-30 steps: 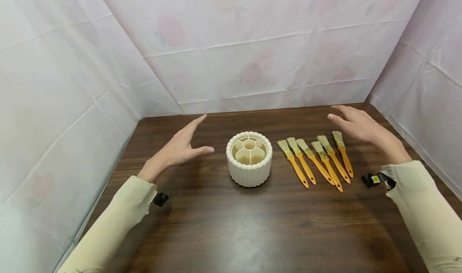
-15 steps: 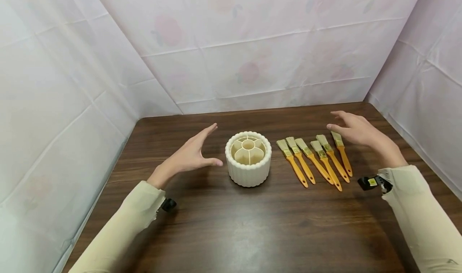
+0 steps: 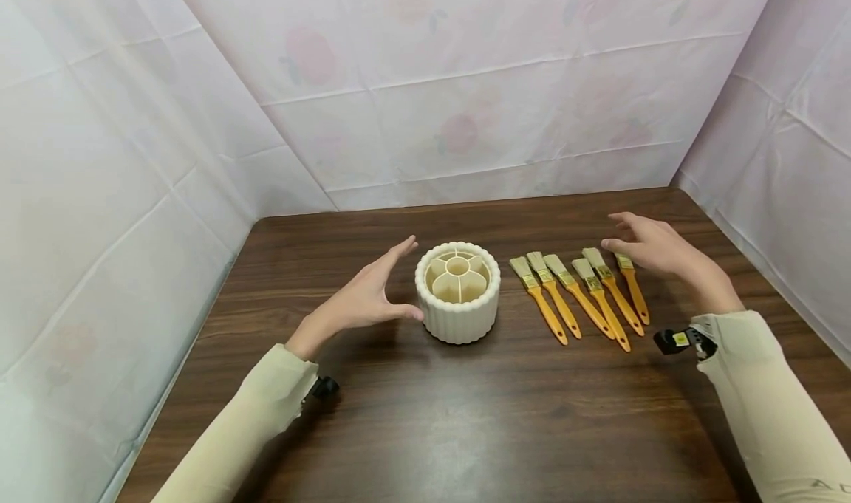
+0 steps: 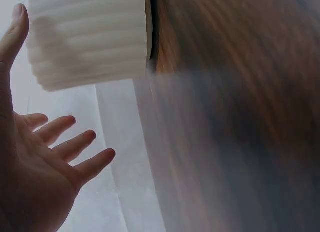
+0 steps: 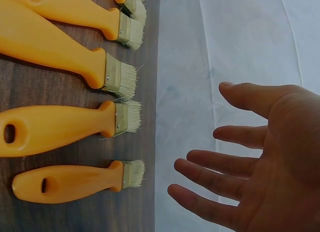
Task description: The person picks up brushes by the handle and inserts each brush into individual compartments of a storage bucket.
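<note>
Head view: the left hand [image 3: 362,303] was spread, fingers straight, palm turned toward the ribbed white organizer [image 3: 458,291] and just beside its left wall, the thumb tip nearly at the wall; contact could not be told. The organizer stood upright on the dark wooden counter [image 3: 465,414], its top divided into petal-shaped compartments around a round middle one. To its right lay a row of six orange-handled paintbrushes [image 3: 578,296], bristles pointing away from the person. The right hand [image 3: 648,246] hovered spread above the bristle end of the rightmost brush, holding nothing.

Left wrist view: the left hand [image 4: 35,177] showed an open palm with fingers apart, the thumb reaching up beside the organizer's ribbed wall [image 4: 90,39]; a narrow gap seemed to remain.

Right wrist view: the right hand [image 5: 255,157] was open, fingers relaxed and slightly apart, apart from the paintbrushes [image 5: 65,129], whose bristles pointed toward it.
</note>
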